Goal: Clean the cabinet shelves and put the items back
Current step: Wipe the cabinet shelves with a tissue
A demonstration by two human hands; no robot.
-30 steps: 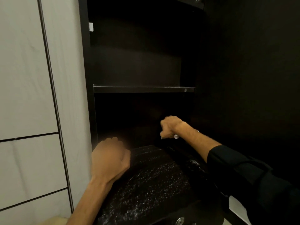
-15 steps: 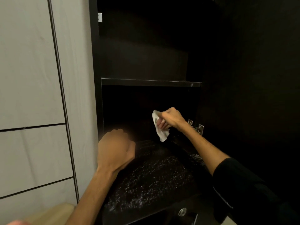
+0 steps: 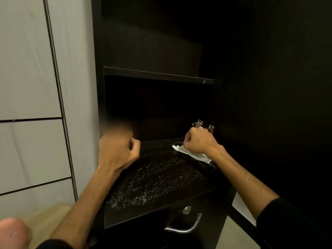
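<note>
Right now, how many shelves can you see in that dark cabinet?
2: a bare dark upper shelf, and a wet speckled lower shelf where the right hand presses a white cloth. Higher ones may be hidden.

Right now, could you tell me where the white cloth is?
In the head view, the white cloth lies pressed under the right hand at the back right of the wet lower shelf, just below the metal hinge.

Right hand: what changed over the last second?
The right hand came forward from the back of the lower shelf. Half a second ago it held the white cloth up off the surface; now it presses the cloth flat at the shelf's right rear, below the hinge. The left hand stays fisted at the left edge, and the shelf is still wet.
</note>
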